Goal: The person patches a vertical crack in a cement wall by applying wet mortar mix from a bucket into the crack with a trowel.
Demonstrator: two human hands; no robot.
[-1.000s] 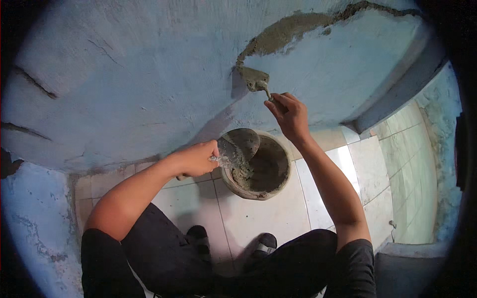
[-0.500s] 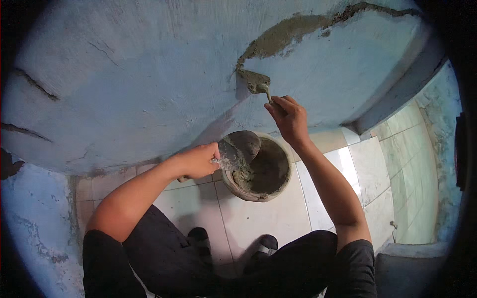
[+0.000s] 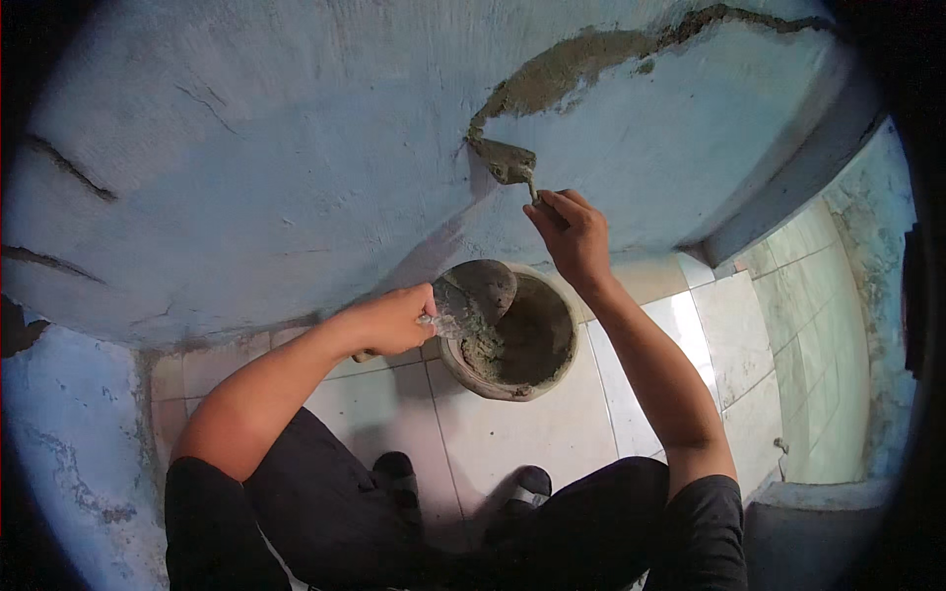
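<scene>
My right hand (image 3: pixel 574 236) grips the handle of a small pointed trowel (image 3: pixel 506 163), its mortar-smeared blade against the blue wall. The blade is at the lower end of a grey mortar strip (image 3: pixel 567 71) that fills a crack. Lower down, my left hand (image 3: pixel 394 320) is closed round the handle of a broader trowel (image 3: pixel 488 284) with a rounded blade. That blade is over the left part of a round bucket (image 3: pixel 570 357) and hides some of its opening. Wet mortar (image 3: pixel 481 353) clings inside the bucket beside the blade.
The blue wall (image 3: pixel 296 148) rises in front of me, with open cracks (image 3: pixel 74 169) at its left. Pale tiles (image 3: pixel 532 443) cover the floor around the bucket. My feet are just below it. A raised blue ledge (image 3: pixel 798 163) runs along the right.
</scene>
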